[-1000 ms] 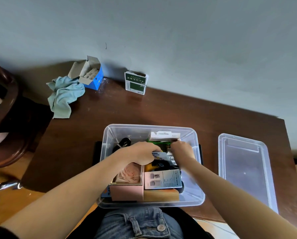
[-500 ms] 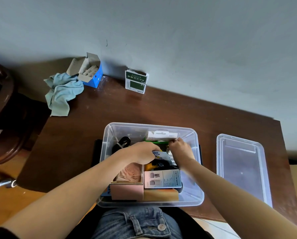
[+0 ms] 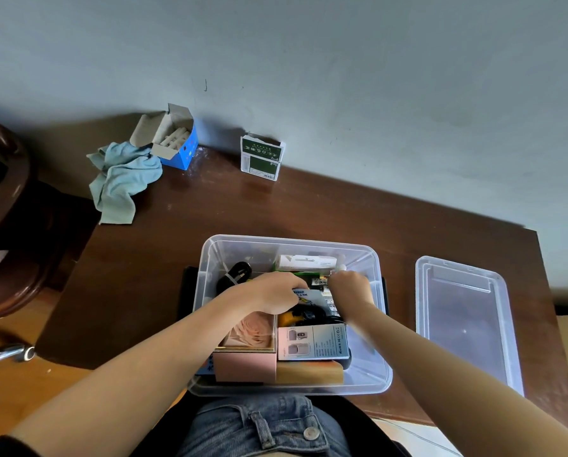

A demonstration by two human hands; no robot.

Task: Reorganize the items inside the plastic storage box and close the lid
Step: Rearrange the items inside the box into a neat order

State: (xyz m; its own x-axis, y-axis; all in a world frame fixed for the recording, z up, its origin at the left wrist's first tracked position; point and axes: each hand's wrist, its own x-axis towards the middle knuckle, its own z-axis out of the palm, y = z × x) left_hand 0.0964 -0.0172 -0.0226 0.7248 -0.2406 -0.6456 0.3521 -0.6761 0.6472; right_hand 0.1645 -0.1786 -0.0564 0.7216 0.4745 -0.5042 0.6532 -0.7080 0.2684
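Item 1, far left of the table [image 3: 309, 209]: a light blue cloth [image 3: 124, 181], crumpled, touching an open blue carton [image 3: 177, 141] of white sticks. Near it, against the wall, a green-and-white packet [image 3: 261, 158] stands upright.

Item 2, centre: the clear plastic storage box [image 3: 206, 278], open, at the table's near edge. Contents, left to right: a black plug and cable [image 3: 234, 275]; a pink box [image 3: 248, 352] with a rose print; a grey-blue carton [image 3: 312, 341] lying flat; a white carton [image 3: 307, 261] along the far wall.

Item 3: left hand [image 3: 272, 291], inside the box, fingers curled down onto a blue-printed packet [image 3: 304, 296]; whether it grips or only presses cannot be told.

Item 4: right hand [image 3: 350, 286], just beside it, fingers bent into the small items by the far right wall; what they pinch, if anything, is hidden.

Item 5, right: the lid [image 3: 464, 311], lying flat on the table, well apart from both hands.

Step in hand, by judgement: rearranging, mid-task; the lid is not yet on. The next move likely calls for settling the loose middle pieces below the rim, then a reach right for the lid.
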